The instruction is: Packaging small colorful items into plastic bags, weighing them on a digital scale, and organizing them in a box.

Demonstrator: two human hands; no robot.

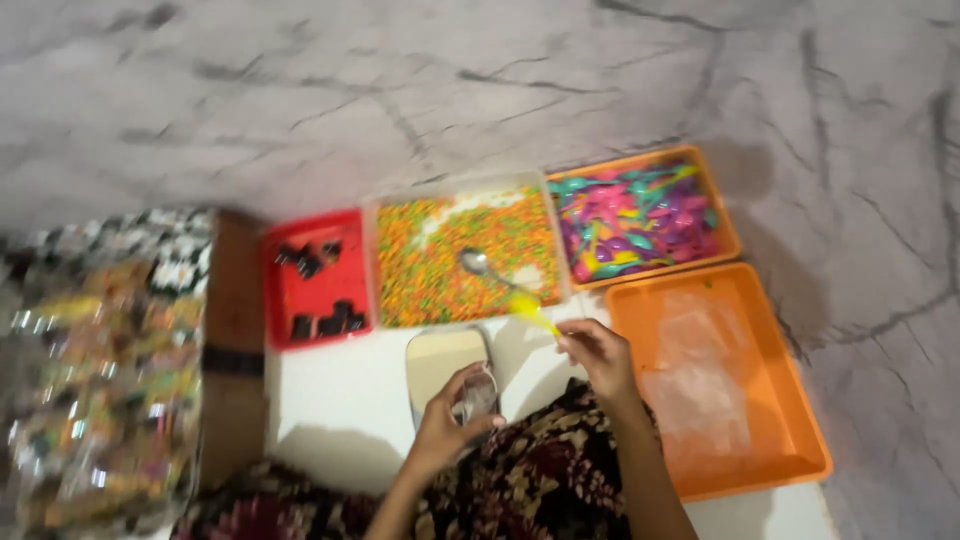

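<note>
Left hand point(447, 425) gripping pouch point(478, 396), red tray point(283, 292) beside

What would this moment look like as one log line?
left hand: holds clear pouch | right hand: holds spoon over colourful bead tray | scale: below

Left hand point(450, 425): fingers closed round a small clear packet point(478, 395), over a small scale point(445, 362).
Right hand point(598, 352): pinching a yellow-handled spoon point(500, 285), whose bowl lies in the tray of orange-green bits point(462, 258).
At 9 o'clock of that tray, a red tray point(315, 282) with dark pieces.
At 3 o'clock, an orange tray of coloured spoons point(640, 215).
At 5 o'clock, an orange tray with clear bags point(715, 375).
</note>
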